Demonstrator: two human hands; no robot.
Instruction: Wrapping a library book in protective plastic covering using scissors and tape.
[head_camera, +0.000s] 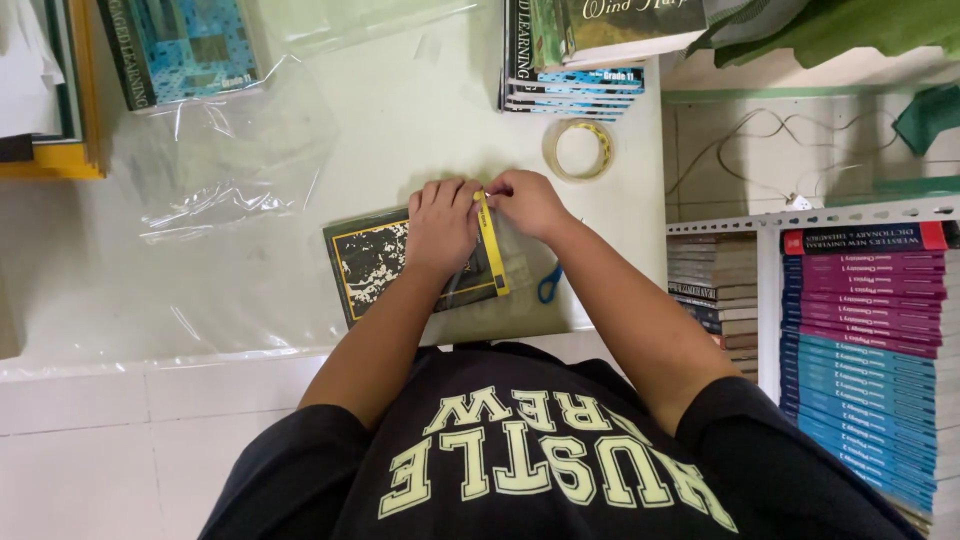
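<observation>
The left hand (440, 228) is pressing flat, fingers spread, on a dark book (375, 262) with a yellow border, which is lying on the counter (400, 110) directly in front of the person. The right hand (525, 202) is pinching the top of the yellow spine edge (490, 245) just beside it, fingers closed together. The book's long axis is running left to right, the spine edge lying between both hands. Blue scissors (549, 283) are lying to the right, and a tape roll (578, 150) is sitting beyond.
</observation>
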